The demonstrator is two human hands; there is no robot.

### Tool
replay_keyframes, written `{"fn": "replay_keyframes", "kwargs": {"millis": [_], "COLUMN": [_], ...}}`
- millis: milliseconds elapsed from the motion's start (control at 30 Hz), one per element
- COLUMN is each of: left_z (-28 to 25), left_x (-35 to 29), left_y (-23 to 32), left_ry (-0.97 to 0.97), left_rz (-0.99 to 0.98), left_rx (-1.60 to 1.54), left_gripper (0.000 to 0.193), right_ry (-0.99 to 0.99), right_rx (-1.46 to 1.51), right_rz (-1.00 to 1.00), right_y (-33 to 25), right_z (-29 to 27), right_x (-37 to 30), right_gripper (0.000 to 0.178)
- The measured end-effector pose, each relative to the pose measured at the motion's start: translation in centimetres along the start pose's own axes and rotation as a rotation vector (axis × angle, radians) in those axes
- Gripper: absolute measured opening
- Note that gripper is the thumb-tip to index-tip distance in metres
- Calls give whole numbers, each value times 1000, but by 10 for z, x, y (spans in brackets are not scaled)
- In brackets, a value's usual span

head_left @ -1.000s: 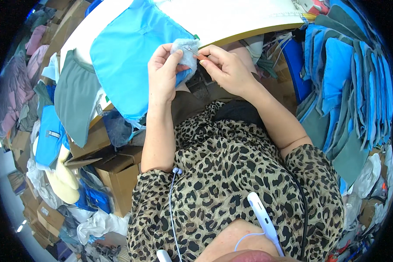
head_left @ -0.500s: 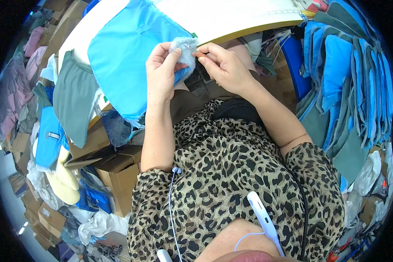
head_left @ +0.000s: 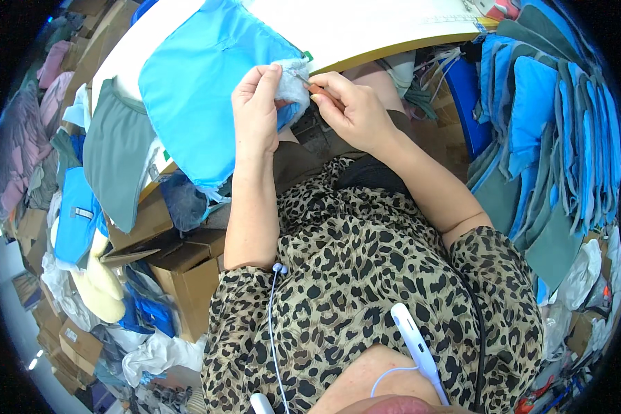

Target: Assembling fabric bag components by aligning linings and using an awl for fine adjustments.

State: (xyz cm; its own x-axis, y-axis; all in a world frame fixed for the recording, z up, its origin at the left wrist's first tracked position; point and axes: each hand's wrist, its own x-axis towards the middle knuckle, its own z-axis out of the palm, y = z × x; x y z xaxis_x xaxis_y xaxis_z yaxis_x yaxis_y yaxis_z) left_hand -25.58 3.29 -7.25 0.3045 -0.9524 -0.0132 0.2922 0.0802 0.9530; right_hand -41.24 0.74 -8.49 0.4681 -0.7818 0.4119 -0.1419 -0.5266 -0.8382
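Observation:
A bright blue fabric piece (head_left: 196, 90) lies over the white table's front edge. Its near right corner shows pale grey-blue fluffy lining (head_left: 294, 81). My left hand (head_left: 257, 103) is closed on that corner, thumb and forefinger pinching the fluffy edge. In my right hand (head_left: 348, 110), a small tool with a reddish-brown handle (head_left: 326, 95) is gripped between thumb and fingers. The thin metal tip of this tool points into the fluffy lining, near my left fingertips. Exactly where the tip touches is too small to tell.
The white table (head_left: 366, 24) has a yellowish edge. A grey-green fabric piece (head_left: 121, 152) hangs off its left side. At the right hang several layered blue and grey-green pieces (head_left: 535, 103). Cardboard boxes (head_left: 186, 283) and plastic bags (head_left: 162, 352) crowd the lower left.
My left thumb and fingers have shifted up along the fluffy edge into a straighter pinch. My right hand has tilted slightly, showing more of the tool's handle.

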Motion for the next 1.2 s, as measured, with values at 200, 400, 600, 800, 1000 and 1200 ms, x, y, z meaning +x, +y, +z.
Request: {"fn": "replay_keyframes", "kwargs": {"millis": [200,400,600,800,1000,1200], "left_z": [2,4,13,0,-2,0], "left_x": [-2,-1,-10,-8,-5,-7], "left_y": [-5,-7,-4,-16,-4,-1], "left_ry": [-45,-40,5,-77,-8,-3], "left_rz": [-7,-31,62,-37,-63,-22], "left_rx": [3,-47,-19,0,-38,-62], "left_gripper": [15,13,11,10,13,14], "right_ry": [95,137,154,395,-11,-64], "right_rx": [15,-48,-75,196,-51,-149], "right_rz": [-46,-114,-128,-3,-4,-1], "right_y": [6,14,16,10,-8,-12], "right_z": [7,11,9,-2,-16,-18], "right_x": [0,2,5,18,9,6], "right_gripper": [16,16,15,10,23,26]}}
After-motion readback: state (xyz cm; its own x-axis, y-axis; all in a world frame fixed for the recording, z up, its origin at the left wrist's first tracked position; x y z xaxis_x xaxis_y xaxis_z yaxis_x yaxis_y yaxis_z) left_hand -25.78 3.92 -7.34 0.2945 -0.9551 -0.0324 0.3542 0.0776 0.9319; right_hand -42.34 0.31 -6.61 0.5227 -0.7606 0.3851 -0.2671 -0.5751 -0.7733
